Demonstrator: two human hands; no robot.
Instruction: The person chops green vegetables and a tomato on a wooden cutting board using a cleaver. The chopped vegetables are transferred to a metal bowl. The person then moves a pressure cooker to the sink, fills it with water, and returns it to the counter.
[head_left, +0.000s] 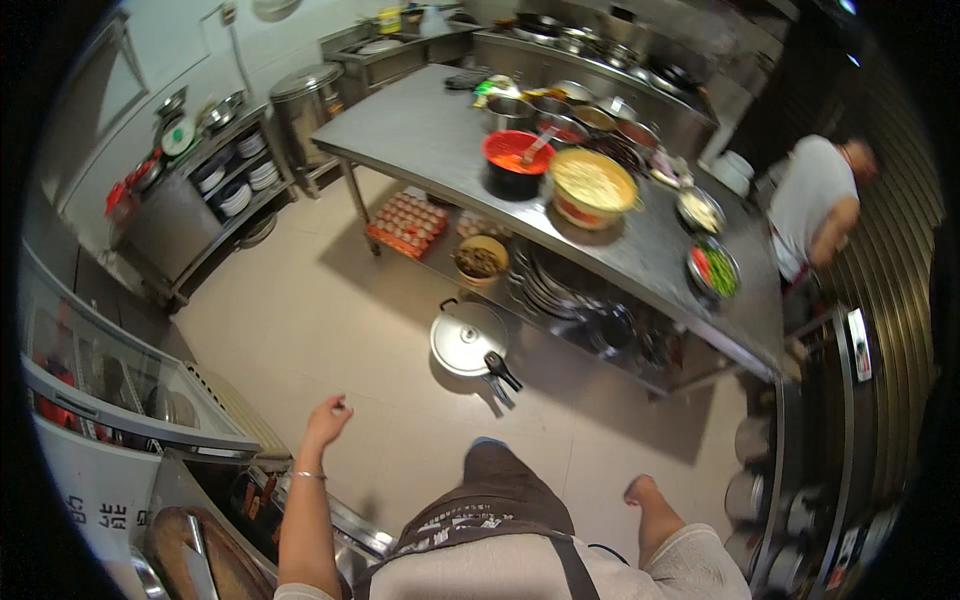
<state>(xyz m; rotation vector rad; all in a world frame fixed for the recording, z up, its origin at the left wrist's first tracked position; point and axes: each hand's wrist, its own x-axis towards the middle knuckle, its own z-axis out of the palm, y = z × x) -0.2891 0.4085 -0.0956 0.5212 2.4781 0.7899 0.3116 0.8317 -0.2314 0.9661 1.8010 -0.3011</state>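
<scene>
My left hand (328, 421), with a bracelet at the wrist, hangs over the tiled floor with loosely curled fingers and nothing visible in it. My right hand (639, 489) is at the lower right beside my dark apron (510, 499), small and blurred; its fingers cannot be made out well. Between and beyond the hands a lidded pressure cooker (466, 339) with black handles stands on the floor. Past it, a steel table (405, 112) bears a red bowl (517, 142) with a utensil, a yellow tub (592, 184) of pale food, and a bowl of green and red vegetables (716, 270).
Under the table are egg trays (409, 223) and a bucket of dark food (481, 261). A glass-topped freezer (135, 397) and a cleaver (199, 566) on a round chopping board (165, 540) are at lower left. Another person (814, 202) stands at right, near a rack of pots (746, 495).
</scene>
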